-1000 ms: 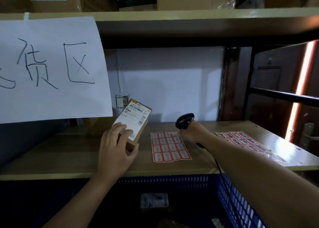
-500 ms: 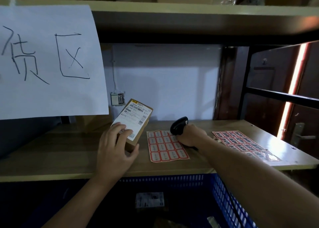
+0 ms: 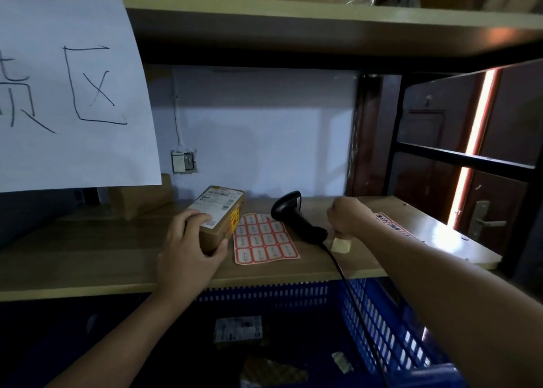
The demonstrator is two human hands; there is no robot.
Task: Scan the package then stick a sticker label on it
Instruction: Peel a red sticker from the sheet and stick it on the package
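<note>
Head view: package (image 3: pixel 219 215) and scanner (image 3: pixel 296 217) flank sticker sheet (image 3: pixel 264 239).

Red-bordered sticker sheet (image 3: pixel 265 238) (grid pattern), black scanner (image 3: pixel 295 216)

dim room: wooden shelf (image 3: pixel 88 258) against a pale wall (image 3: pixel 264 129), dark door (image 3: pixel 499 182) right, lit gap beside it.

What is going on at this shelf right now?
A person is labelling a parcel at a wooden shelf. The left hand holds a small cardboard package flat on the shelf. The barcode scanner lies on the shelf beside a sheet of red stickers, with no hand on it. The right hand, loosely closed, is over a second sticker sheet to the right; whether it holds a sticker cannot be seen.
</note>
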